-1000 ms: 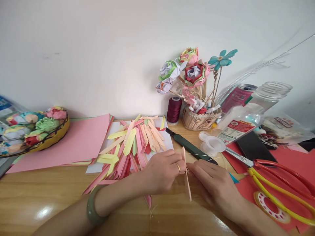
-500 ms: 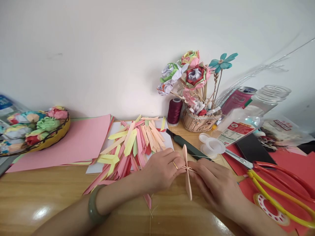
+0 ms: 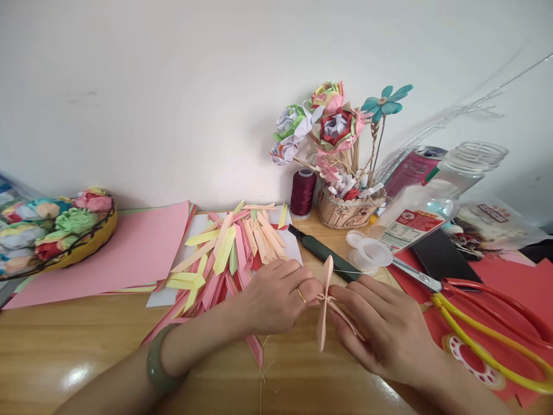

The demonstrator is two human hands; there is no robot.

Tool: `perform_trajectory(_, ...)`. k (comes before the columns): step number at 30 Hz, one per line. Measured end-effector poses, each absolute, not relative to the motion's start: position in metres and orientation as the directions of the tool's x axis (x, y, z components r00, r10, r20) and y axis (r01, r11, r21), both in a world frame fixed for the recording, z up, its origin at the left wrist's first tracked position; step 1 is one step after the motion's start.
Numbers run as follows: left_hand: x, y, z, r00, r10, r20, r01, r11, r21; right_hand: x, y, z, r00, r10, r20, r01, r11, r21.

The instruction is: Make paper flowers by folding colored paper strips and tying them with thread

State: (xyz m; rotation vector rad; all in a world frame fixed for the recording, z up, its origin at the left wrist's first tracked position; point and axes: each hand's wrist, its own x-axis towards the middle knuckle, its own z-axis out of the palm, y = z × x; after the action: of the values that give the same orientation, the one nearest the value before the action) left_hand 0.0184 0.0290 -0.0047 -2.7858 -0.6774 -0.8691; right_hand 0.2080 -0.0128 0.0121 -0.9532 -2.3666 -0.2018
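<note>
Between my two hands is a bundle of folded peach paper strips [image 3: 325, 305], crossed at the middle, one strip standing nearly upright. My left hand [image 3: 280, 294], with a gold ring and a green bangle [image 3: 161, 360] on its wrist, is closed on the bundle's left end. On the other side my right hand [image 3: 380, 323] pinches the strips, which stick out between its thumb and fingers. A thin thread [image 3: 348, 271] runs above the strips to my right hand. Behind my left hand lies a pile of folded pink, yellow and peach strips [image 3: 224, 253].
Pink sheets [image 3: 129, 248] and a basket of paper flowers [image 3: 97, 242] lie left. Behind stand a maroon thread spool [image 3: 303, 194] and a flower basket [image 3: 349, 210]. A green cutter [image 3: 328, 253], plastic bottle [image 3: 415, 216], scissors [image 3: 488, 346] and red paper [image 3: 510, 294] are at the right.
The view has shifted slightly. The strips at my right hand have spread and now angle downward to the right, and my right hand's fingers sit a little more apart from the crossing.
</note>
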Motion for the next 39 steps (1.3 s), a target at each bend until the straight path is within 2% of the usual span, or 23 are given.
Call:
perform_trajectory(3, 0.018, 0.03, -0.005, 0.729, 0.372, 0.575, 0.441, -0.897, 0.021, 0.21, -0.013, 0.013, -0.587, 0.573, 0.572, 0.677, 0.735, -0.041)
perform_trajectory(5, 0.018, 0.03, -0.004, 0.715, 0.375, 0.59, 0.401, -0.911, 0.093, 0.211, -0.013, 0.013, -0.578, 0.578, 0.576, 0.687, 0.725, -0.039)
perform_trajectory(8, 0.018, 0.029, -0.001, 0.638, 0.452, 0.624, 0.363, -0.891, 0.274, 0.211, -0.013, 0.014, -0.544, 0.604, 0.582, 0.723, 0.69, -0.042)
perform_trajectory(10, 0.018, 0.027, 0.0, 0.54, 0.572, 0.617, 0.347, -0.82, 0.456, 0.212, -0.013, 0.014, -0.528, 0.622, 0.579, 0.744, 0.667, -0.039)
perform_trajectory(12, 0.018, 0.026, 0.0, 0.449, 0.725, 0.523, 0.29, -0.671, 0.682, 0.212, -0.013, 0.015, -0.518, 0.634, 0.574, 0.759, 0.651, -0.034)
perform_trajectory(14, 0.019, 0.025, 0.001, 0.405, 0.839, 0.363, 0.203, -0.47, 0.859, 0.211, -0.012, 0.015, -0.512, 0.645, 0.567, 0.767, 0.64, -0.035)
perform_trajectory(17, 0.02, 0.025, 0.003, 0.435, 0.882, 0.183, 0.1, -0.249, 0.963, 0.211, -0.011, 0.015, -0.513, 0.671, 0.535, 0.77, 0.635, -0.059)
perform_trajectory(21, 0.024, 0.026, 0.005, 0.56, 0.828, 0.04, 0.103, -0.117, 0.988, 0.212, -0.01, 0.013, -0.501, 0.743, 0.444, 0.782, 0.609, -0.136)
perform_trajectory(24, 0.025, 0.027, 0.004, 0.52, 0.854, -0.003, 0.165, -0.097, 0.982, 0.213, -0.007, 0.009, -0.45, 0.795, 0.408, 0.812, 0.554, -0.182)
perform_trajectory(27, 0.024, 0.028, 0.003, 0.462, 0.887, -0.006, 0.366, -0.184, 0.912, 0.215, -0.004, 0.004, -0.356, 0.818, 0.453, 0.869, 0.468, -0.162)
perform_trajectory(31, 0.019, 0.032, 0.008, 0.412, 0.892, 0.186, 0.602, -0.419, 0.68, 0.218, -0.003, 0.002, -0.298, 0.775, 0.557, 0.893, 0.433, -0.125)
perform_trajectory(33, 0.016, 0.034, 0.013, 0.372, 0.898, 0.236, 0.631, -0.431, 0.644, 0.218, -0.003, 0.004, -0.304, 0.76, 0.574, 0.88, 0.454, -0.136)
perform_trajectory(36, 0.013, 0.038, 0.018, 0.359, 0.921, 0.149, 0.653, -0.362, 0.666, 0.216, -0.006, 0.007, -0.355, 0.749, 0.56, 0.838, 0.521, -0.164)
perform_trajectory(39, 0.012, 0.039, 0.02, 0.434, 0.9, 0.046, 0.698, -0.368, 0.615, 0.209, -0.009, 0.007, -0.434, 0.761, 0.483, 0.792, 0.577, -0.199)
